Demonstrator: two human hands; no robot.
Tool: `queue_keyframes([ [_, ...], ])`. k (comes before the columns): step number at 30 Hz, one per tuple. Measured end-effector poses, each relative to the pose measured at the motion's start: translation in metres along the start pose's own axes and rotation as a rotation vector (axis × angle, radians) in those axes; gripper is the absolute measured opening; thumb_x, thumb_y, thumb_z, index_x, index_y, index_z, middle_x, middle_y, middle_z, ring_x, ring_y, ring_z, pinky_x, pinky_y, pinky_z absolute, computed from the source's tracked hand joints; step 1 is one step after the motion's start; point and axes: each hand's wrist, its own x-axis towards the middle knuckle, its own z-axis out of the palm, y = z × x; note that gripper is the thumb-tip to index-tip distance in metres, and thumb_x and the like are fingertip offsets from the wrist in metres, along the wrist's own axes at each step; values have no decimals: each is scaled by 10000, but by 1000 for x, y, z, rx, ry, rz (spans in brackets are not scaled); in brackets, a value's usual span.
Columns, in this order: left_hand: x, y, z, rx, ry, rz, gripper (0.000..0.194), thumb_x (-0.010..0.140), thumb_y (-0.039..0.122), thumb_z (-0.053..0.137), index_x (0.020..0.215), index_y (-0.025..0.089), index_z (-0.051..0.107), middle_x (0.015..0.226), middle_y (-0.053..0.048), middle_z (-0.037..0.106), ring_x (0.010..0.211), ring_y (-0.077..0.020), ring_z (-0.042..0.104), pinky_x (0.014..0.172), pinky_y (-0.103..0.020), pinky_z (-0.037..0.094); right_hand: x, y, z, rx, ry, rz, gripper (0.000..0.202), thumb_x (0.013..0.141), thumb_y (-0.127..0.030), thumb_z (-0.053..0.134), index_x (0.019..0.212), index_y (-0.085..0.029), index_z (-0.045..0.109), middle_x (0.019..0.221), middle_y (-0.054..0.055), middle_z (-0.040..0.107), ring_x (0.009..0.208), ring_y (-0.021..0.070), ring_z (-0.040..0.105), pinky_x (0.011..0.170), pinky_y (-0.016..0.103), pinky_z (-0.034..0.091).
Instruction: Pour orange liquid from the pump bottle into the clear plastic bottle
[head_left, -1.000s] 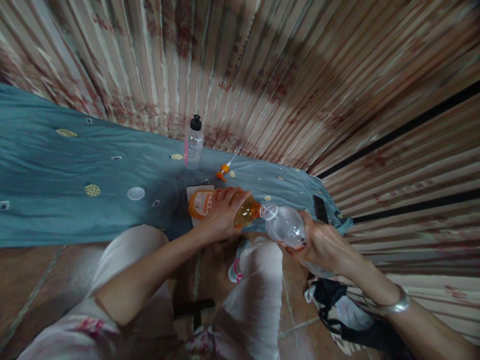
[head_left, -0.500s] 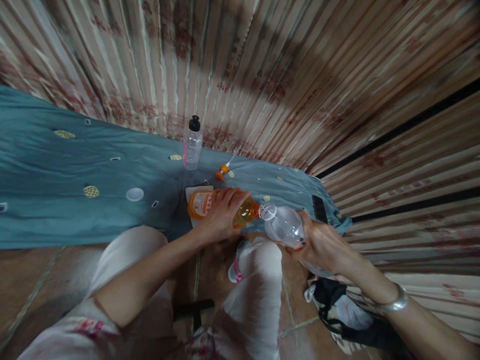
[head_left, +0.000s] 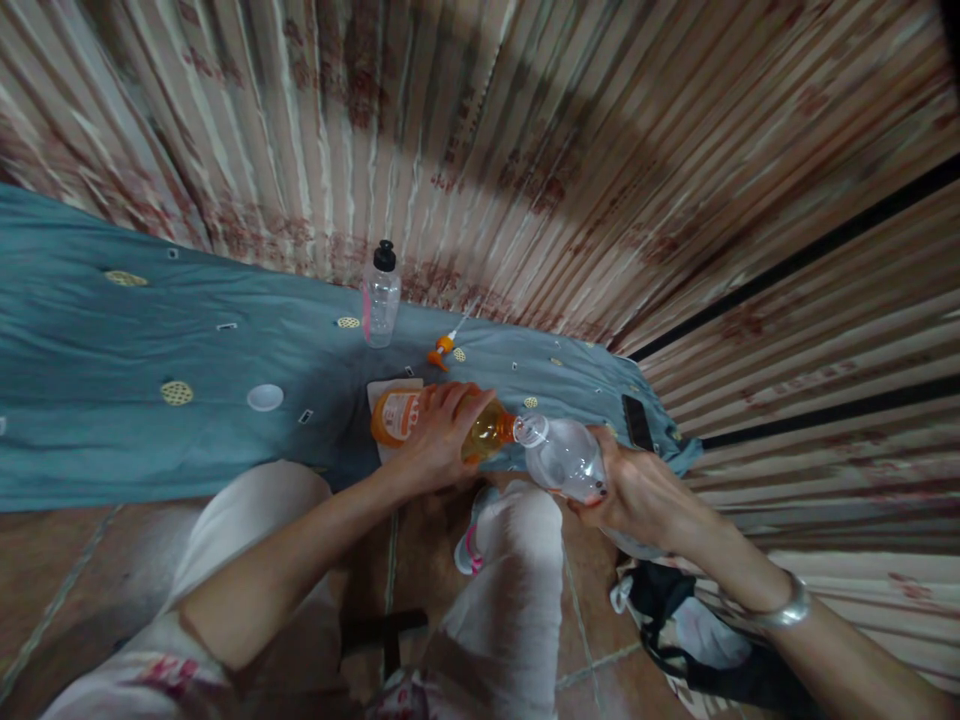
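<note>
My left hand (head_left: 442, 430) is wrapped round an orange bottle (head_left: 487, 430) with a white and orange label, tipped on its side with its mouth to the right. In my right hand (head_left: 626, 480) is a clear plastic bottle (head_left: 562, 458), tilted so that its open mouth meets the orange bottle's neck. The two mouths touch or nearly touch; I cannot tell which. Beyond my left hand, an orange pump top (head_left: 441, 350) with a thin tube lies on the blue-green cloth (head_left: 210, 440).
A clear bottle with a black cap (head_left: 382, 300) stands at the back of the cloth. A white round lid (head_left: 265, 397) lies to the left, a dark phone (head_left: 637, 422) to the right. Pleated curtains (head_left: 450, 130) hang behind. A black bag (head_left: 667, 610) is at lower right.
Both hands keep their hold, the bottles still mouth to mouth. The view has shifted slightly, so most things sit a little lower and further left.
</note>
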Motion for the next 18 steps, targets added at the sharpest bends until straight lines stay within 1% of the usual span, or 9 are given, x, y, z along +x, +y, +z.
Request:
queue_keyframes([
  [6, 0, 0, 1, -1, -15, -13, 863, 628, 204, 721, 1413, 215, 362, 1350, -146, 466, 1239, -346, 428, 1072, -552, 305, 0, 1, 3, 8, 20, 1, 537, 724, -342, 559, 1184, -80, 472, 754, 107, 712, 641, 263, 680, 535, 279, 369],
  [10, 1, 1, 0, 7, -12, -5, 855, 616, 191, 726, 1400, 177, 384, 1340, -162, 470, 1230, -348, 431, 1071, -543, 308, 0, 1, 5, 27, 32, -4, 552, 723, -344, 568, 1195, -76, 469, 756, 108, 711, 672, 271, 690, 547, 278, 379],
  [16, 2, 2, 0, -3, -25, -14, 845, 621, 190, 724, 1398, 174, 390, 1345, -169, 466, 1228, -362, 434, 1054, -558, 316, -1, 3, 7, 8, 31, 4, 576, 730, -362, 565, 1210, -61, 462, 762, 104, 707, 654, 266, 685, 540, 284, 376],
  [18, 2, 2, 0, 5, -23, -10, 842, 624, 194, 722, 1397, 164, 389, 1341, -172, 466, 1227, -360, 436, 1054, -560, 316, -1, 2, 6, 3, 31, 0, 572, 733, -364, 561, 1207, -59, 464, 791, 111, 710, 658, 264, 687, 548, 286, 382],
])
